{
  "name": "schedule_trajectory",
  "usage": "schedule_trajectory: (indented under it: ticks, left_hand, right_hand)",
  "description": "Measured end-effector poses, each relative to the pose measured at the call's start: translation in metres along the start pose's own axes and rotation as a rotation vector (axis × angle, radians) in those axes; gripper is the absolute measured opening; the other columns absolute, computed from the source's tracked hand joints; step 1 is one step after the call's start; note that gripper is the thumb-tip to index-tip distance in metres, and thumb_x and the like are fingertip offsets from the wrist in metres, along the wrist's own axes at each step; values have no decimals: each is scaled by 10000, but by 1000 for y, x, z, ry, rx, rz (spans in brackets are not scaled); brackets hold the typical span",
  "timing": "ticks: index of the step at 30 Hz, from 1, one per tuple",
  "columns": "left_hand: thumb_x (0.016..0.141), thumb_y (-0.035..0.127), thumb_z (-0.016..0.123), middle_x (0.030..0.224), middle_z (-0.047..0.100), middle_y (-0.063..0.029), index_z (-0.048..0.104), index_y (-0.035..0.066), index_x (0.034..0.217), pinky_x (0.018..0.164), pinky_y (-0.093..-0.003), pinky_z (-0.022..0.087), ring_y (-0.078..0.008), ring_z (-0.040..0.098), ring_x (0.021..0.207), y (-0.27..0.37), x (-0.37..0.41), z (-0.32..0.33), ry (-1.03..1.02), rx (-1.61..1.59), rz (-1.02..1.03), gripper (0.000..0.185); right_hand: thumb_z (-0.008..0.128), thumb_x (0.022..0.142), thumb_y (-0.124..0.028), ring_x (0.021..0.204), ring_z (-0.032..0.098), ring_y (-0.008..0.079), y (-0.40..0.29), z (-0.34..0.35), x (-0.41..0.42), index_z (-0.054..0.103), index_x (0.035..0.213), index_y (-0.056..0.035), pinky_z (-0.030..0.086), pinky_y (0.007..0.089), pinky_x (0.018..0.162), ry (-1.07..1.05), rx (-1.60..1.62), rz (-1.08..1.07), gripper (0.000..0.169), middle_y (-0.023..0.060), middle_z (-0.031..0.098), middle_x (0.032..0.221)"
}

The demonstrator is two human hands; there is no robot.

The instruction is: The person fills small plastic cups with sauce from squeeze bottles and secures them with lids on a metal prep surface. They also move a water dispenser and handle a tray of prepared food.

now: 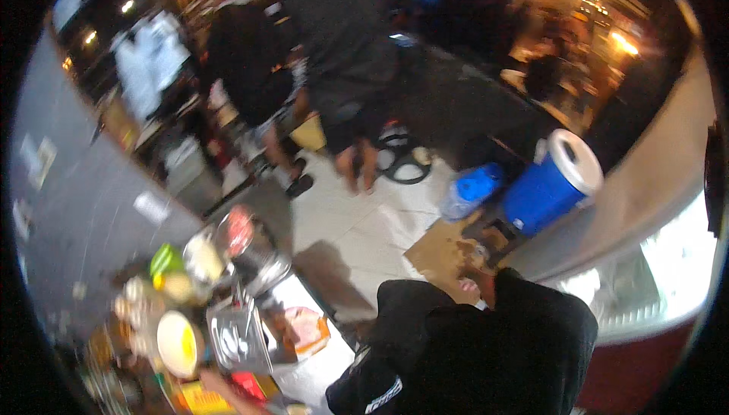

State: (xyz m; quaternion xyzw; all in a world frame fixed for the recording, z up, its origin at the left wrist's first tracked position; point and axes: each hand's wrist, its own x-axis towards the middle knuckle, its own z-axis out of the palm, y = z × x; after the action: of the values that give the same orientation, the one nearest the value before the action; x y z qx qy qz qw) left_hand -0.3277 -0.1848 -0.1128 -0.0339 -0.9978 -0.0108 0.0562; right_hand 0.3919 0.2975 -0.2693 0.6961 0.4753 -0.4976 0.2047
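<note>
The view is blurred, and I cannot make out for sure which hands are mine. A bare forearm [228,392] crosses the lower left beside a yellow packet [205,399]; its hand is not clear. Another hand [470,288] shows at a dark-clothed body [484,346], over brown cardboard; whose it is cannot be told. On the counter at the left stand a white bowl with yellow contents [177,344], a steel container [238,338] and a white board [336,352] with pink sliced food [304,327] on it.
Clear containers [236,233] and a green item [166,261] stand at the counter's back. Two people in dark clothes [347,28] stand ahead on the tiled floor [342,215]. At the right are a blue drinks cooler [541,198], a blue-topped bottle [470,190] and stained cardboard [435,252].
</note>
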Motion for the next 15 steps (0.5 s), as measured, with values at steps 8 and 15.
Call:
schedule_trajectory:
  ticks: [8,15]
  left_hand:
    - [769,394,726,1059,683,-155,643,145,1190,924,-476,438,-334,625,1028,32,-73,-118,241,-52,193,497]
    - [932,514,521,1352,536,-173,516,49,1342,1069,-438,343,-293,499,1260,61,-214,-179,5,-1147,-21,620]
  right_hand:
    - [416,913,-545,930,579,277,-47,1,31,510,1251,-35,488,425,826,-305,156,-59,619,159,569,1080]
    - [380,892,-705,1062,568,320,-207,-18,45,464,1324,-35,466,465,916,-629,312,-236,802,210,541,1238]
